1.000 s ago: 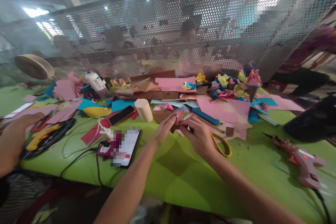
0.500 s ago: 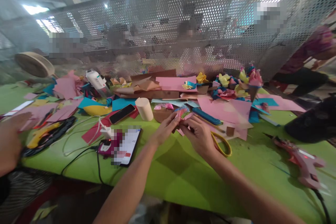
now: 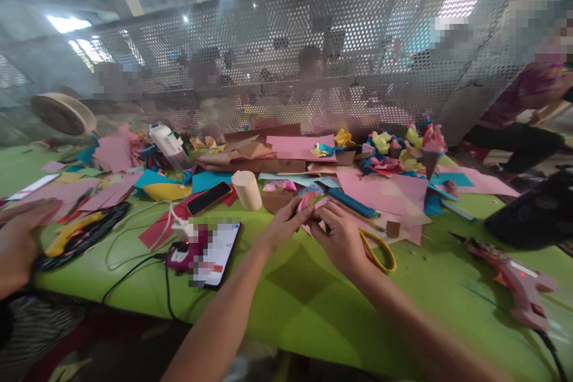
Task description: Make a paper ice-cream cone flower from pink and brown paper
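Note:
Above the green table [image 3: 313, 328], my left hand [image 3: 289, 221] and my right hand [image 3: 338, 230] meet around a small pink paper piece [image 3: 307, 200] with a bit of green in it. Fingers of both hands are closed on it, and its lower part is hidden by them. Just right of my right hand lie yellow-handled scissors [image 3: 389, 259], their blades hidden. Behind the hands is a blue pencil case [image 3: 353, 202]. To the left stands a cream paper roll [image 3: 247, 190], with small pink scraps [image 3: 280, 185] beside it.
A pink glue gun [image 3: 514, 280] with a lit red light lies at right, near a black container [image 3: 532, 215]. Phones [image 3: 209, 197], a purple power adapter [image 3: 179, 256] and cables lie left. Another person's hand [image 3: 22, 245] rests at far left. Coloured paper lines the back.
My hands stay together on the pink paper piece, with only slight finger movement. The other person's hand at far left has lowered a little and lies flatter. The view has shifted slightly.

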Motion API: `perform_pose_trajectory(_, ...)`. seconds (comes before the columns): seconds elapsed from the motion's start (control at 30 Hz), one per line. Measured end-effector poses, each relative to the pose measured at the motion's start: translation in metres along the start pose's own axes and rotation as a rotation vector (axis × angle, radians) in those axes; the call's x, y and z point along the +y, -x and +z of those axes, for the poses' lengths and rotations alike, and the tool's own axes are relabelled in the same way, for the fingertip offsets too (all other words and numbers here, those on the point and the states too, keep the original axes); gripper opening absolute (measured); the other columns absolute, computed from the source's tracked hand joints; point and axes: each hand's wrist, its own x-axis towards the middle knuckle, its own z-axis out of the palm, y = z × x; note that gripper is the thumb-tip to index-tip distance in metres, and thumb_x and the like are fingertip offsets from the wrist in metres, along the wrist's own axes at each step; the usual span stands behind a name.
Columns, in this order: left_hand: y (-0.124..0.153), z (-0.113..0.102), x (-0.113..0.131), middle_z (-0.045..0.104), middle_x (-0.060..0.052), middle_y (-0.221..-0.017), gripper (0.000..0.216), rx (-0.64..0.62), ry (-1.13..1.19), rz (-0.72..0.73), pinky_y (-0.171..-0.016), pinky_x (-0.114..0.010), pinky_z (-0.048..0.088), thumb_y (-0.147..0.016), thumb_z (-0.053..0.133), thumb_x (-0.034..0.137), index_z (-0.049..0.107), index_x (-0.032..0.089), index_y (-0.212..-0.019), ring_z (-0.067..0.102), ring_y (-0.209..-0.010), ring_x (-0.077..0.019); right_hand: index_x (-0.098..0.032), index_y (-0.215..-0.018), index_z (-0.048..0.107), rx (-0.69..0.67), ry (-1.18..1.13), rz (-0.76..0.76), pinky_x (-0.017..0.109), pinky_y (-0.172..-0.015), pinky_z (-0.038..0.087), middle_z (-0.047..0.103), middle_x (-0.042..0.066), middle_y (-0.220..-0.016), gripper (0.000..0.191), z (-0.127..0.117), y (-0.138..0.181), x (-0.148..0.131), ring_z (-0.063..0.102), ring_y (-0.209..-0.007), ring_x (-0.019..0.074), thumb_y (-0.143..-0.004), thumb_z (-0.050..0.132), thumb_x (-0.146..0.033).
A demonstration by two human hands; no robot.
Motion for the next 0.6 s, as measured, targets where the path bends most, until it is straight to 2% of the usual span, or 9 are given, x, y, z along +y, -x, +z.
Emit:
perform_pose_trajectory(0.1,0.001,0.001,0.000,0.063,-0.003,-0.094,0.063,0.004,0.080,-0.033,-0.061,-0.024,0.036,-0.088,0.055,0.061,0.054,0.025,-0.140,0.043,-0.067,-0.0108,-0.020,-0.079,0.065,-0.006,0.034,-0.031,0.028,-0.065,0.045,0.063,0.004,-0.077,0.015,-0.001,0.001,0.003,0.059,-0.071,0.0177,-0.090,0.056,-0.016)
perform_pose_trajectory(0.23,0.000,0.000,-0.002,0.055,-0.001,-0.078,0.063,0.031,0.161,-0.043,-0.058,-0.023,0.032,-0.086,0.057,0.060,0.058,0.022,-0.137,0.037,-0.064,-0.0103,-0.021,-0.085,0.069,-0.023,0.049,-0.070,0.030,-0.068,0.047,0.066,0.005,-0.080,0.015,-0.002,0.001,0.005,0.061,-0.074,0.0192,-0.092,0.056,-0.017)
perform_pose_trajectory(0.33,-0.001,-0.001,-0.006,0.057,-0.001,-0.082,0.063,0.039,0.185,-0.078,-0.057,-0.023,0.029,-0.084,0.059,0.061,0.060,0.023,-0.135,0.037,-0.063,-0.0095,-0.022,-0.085,0.069,-0.018,0.008,-0.062,0.029,-0.068,0.048,0.068,0.005,-0.082,0.012,-0.005,-0.001,0.005,0.063,-0.077,0.0195,-0.092,0.059,-0.021)
perform_pose_trajectory(0.5,-0.001,-0.001,-0.006,0.063,-0.004,-0.089,0.065,0.071,0.222,-0.097,-0.058,-0.023,0.030,-0.083,0.061,0.061,0.059,0.022,-0.136,0.045,-0.066,-0.0103,-0.022,-0.095,0.069,0.065,-0.148,0.098,0.026,-0.059,0.046,0.069,0.003,-0.081,0.010,-0.012,-0.005,0.005,0.059,-0.065,0.0153,-0.090,0.061,-0.026)
perform_pose_trajectory(0.6,-0.001,-0.002,-0.005,0.066,-0.005,-0.093,0.062,0.058,0.226,-0.086,-0.059,-0.023,0.030,-0.084,0.061,0.058,0.060,0.024,-0.134,0.047,-0.068,-0.0113,-0.022,-0.100,0.071,0.024,-0.181,0.121,0.027,-0.063,0.049,0.073,0.004,-0.088,0.015,-0.013,-0.007,0.006,0.063,-0.070,0.0170,-0.090,0.060,-0.024)
